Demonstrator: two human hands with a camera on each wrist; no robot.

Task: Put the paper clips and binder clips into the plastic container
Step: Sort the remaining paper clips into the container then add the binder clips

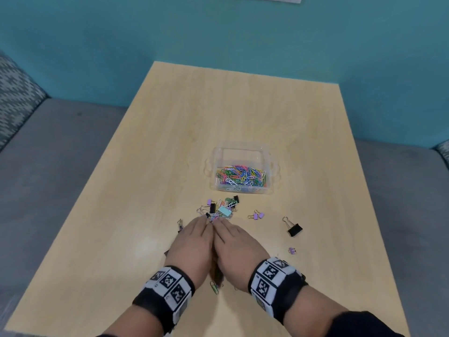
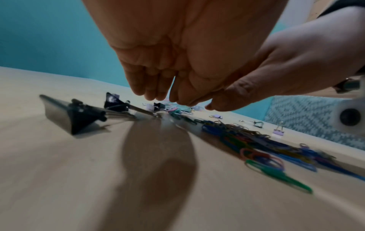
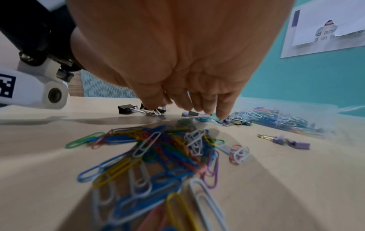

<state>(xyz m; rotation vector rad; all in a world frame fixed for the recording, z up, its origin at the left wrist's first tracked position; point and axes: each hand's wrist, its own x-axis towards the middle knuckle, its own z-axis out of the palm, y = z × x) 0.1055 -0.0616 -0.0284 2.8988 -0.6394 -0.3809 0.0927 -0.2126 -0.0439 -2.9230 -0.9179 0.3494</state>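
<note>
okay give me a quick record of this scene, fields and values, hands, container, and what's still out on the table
left hand: fingers straight, side by side with the right, over loose clips
right hand: fingers straight, cupped toward the left
plastic container: clear, open, holding many coloured paper clips
paper clips under hands: loose pile on the table
mixed clip pile: between fingertips and container
large black binder clip: apart, right of the hands

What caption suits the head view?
Both hands cupped over coloured paper clips on the wooden table, near the clear plastic container.
</note>
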